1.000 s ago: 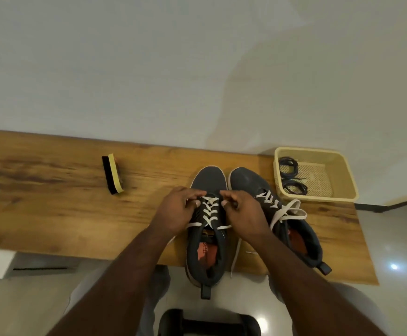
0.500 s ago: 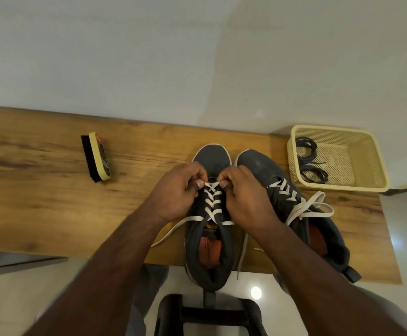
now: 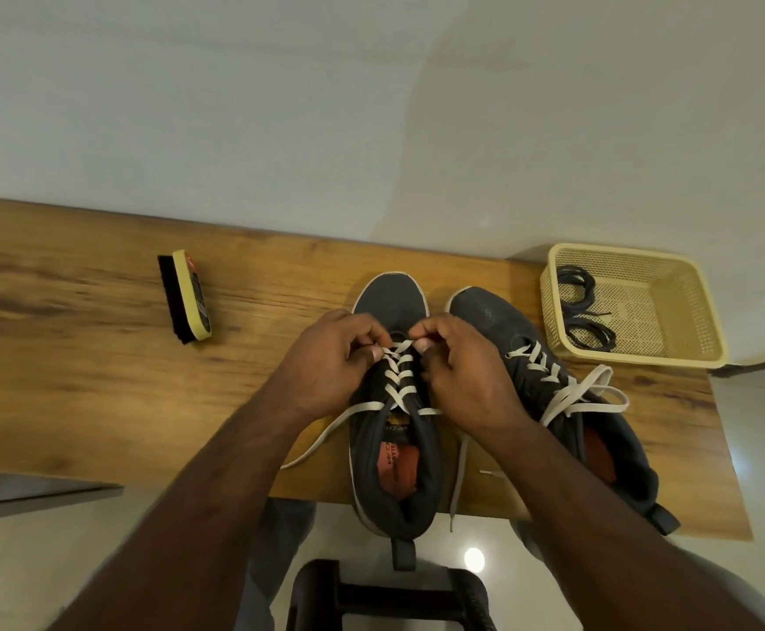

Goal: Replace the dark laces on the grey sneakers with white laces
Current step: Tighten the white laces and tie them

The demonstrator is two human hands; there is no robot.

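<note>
Wooden tabletop (image 3: 75, 389) against a pale wall is your work surface, and the near sneaker (image 3: 394, 448) lies at its front edge with the heel hanging out past the wood. Your left hand (image 3: 326, 366) and right hand (image 3: 467, 380) both pinch the white lace (image 3: 396, 380) at its crossings closest to the toe, fingers curled tight on the strands. The second sneaker (image 3: 549, 393) sits just right of the near sneaker, already laced white with loose loops on top; the dark laces (image 3: 583, 311) lie coiled in the yellow basket (image 3: 699, 321) further right. A brush (image 3: 187, 296) rests well to the left of the near sneaker. If you pull unevenly now, I'd expect one free end to come up short for tying, since both tails trail off beside the shoe toward you and one dangles over the table edge. Tugging hard toward yourself could also drag the overhanging shoe off the front edge. Watch that dangling tail too: it may snag under your right forearm and loosen the crossings.
</note>
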